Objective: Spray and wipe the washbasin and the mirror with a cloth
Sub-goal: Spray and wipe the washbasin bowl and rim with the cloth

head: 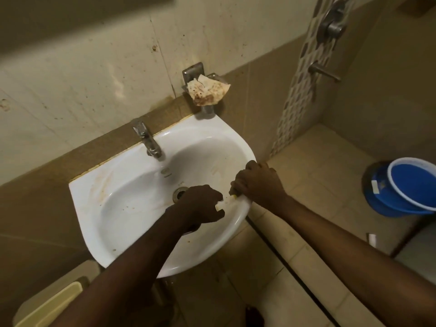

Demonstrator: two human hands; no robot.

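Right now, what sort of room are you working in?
Most likely a small tiled bathroom. A white wall-mounted washbasin with a chrome tap, shower fittings on the corner wall, and a blue bucket on the floor all suggest it.

The cloth [221,204] shows only as small pale scraps between the hands, the rest hidden by the left hand [200,204] and right hand [257,182]. The left wrist covers part of the drain [178,194]. The picture's right edge cuts off the blue bucket [405,187].
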